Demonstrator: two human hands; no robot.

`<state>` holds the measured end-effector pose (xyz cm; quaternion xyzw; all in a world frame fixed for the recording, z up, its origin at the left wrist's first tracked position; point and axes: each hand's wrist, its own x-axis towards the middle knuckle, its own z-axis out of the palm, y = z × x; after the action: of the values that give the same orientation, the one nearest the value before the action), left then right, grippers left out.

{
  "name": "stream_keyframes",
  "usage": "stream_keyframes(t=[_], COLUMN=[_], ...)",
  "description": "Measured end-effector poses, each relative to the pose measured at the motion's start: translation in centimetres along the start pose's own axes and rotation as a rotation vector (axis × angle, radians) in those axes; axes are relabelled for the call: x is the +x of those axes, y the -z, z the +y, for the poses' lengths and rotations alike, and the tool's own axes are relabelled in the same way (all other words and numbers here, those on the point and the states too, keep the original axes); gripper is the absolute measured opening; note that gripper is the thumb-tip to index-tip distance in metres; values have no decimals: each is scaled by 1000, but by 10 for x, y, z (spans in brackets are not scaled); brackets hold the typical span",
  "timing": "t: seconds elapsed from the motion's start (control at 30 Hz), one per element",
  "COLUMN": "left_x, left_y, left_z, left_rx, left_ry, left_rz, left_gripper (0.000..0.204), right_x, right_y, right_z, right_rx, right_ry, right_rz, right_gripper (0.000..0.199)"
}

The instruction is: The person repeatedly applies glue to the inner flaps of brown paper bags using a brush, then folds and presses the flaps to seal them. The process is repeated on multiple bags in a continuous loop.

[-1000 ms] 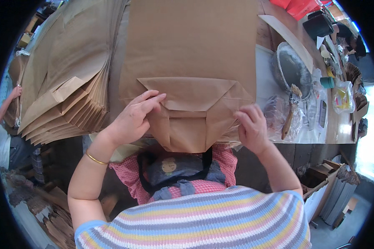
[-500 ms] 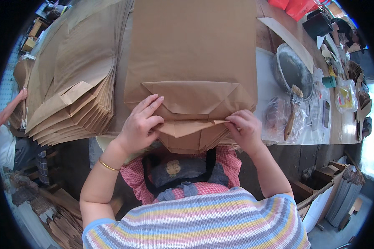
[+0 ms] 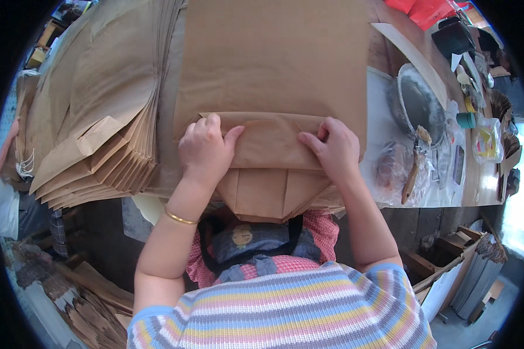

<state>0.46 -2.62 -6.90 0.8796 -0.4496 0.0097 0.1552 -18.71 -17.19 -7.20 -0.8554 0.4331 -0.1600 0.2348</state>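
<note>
A large brown paper bag (image 3: pixel 273 64) lies flat on the table in front of me, its bottom end toward my body. A folded bottom flap (image 3: pixel 271 148) sits across it. My left hand (image 3: pixel 205 152) presses down on the flap's left side, fingers curled over the fold. My right hand (image 3: pixel 335 148) presses on the flap's right side. Below my hands the bag's lower folded part (image 3: pixel 271 195) hangs past the table edge. A gold bangle (image 3: pixel 179 218) is on my left wrist.
A thick stack of finished brown bags (image 3: pixel 93 116) lies fanned at the left. At the right stand a round metal bowl (image 3: pixel 416 102), a brush with a wooden handle (image 3: pixel 413 171), plastic wrapping and small pots. Cardboard scraps (image 3: pixel 81 296) lie on the floor.
Both hands have slid up the bag and folded the bottom flap upward; the flap now lies flat under both palms, and the hands sit closer together.
</note>
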Motion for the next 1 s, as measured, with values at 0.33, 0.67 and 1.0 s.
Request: stream_keyframes(t=[0.33,0.67,1.0], left_x=[8,-14,-18], left_y=[19,11,-9], left_z=[2,10,34], left_rx=[82,81,82], left_ry=[-21,-409,-732], left_rz=[21,-344,101], left_gripper=[51,98,52], right_x=[-6,-36,-27], right_y=[2,-17,49], right_z=[-7,-39,-25], right_rx=[75,-118,335], right_ry=[-10,417,274], right_rz=[94,-159,177], right_gripper=[37,90,60])
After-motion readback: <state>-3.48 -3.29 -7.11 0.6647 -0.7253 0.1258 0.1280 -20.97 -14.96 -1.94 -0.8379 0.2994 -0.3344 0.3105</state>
